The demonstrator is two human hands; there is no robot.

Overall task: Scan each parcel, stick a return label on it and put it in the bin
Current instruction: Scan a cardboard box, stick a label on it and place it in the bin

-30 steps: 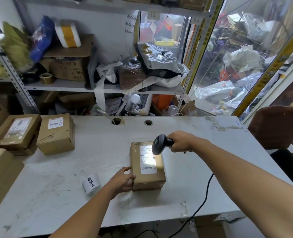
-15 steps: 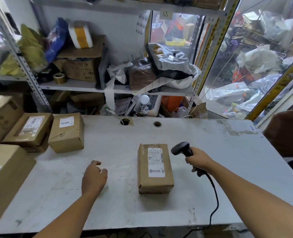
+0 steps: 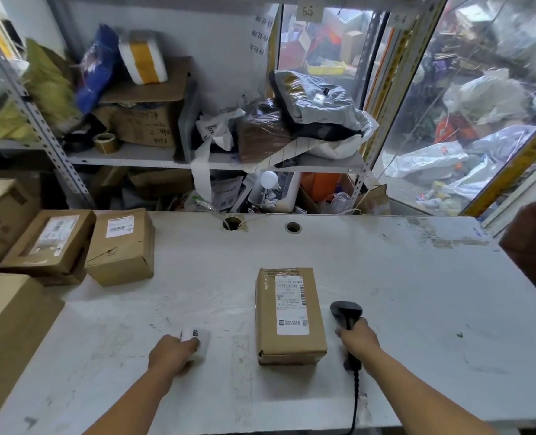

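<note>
A small brown parcel [image 3: 290, 315] with a white shipping label on top lies flat in the middle of the white table [image 3: 417, 309]. My right hand [image 3: 357, 340] is just right of it, gripping a black barcode scanner [image 3: 345, 313] low over the table, its cord running off the front edge. My left hand [image 3: 174, 353] is left of the parcel, closed on a white roll of return labels [image 3: 199, 337] that rests on the table.
Several more brown parcels [image 3: 120, 246] sit at the table's left side, with a large box [image 3: 6, 334] at the near left. Cluttered metal shelves [image 3: 166, 158] stand behind. Two cable holes [image 3: 293, 227] are in the table's far part. A brown chair [image 3: 533, 243] is at right.
My right hand pulled the scanner off the parcel's label and lowered it to the right. My left hand let go of the parcel and moved left onto the label roll.
</note>
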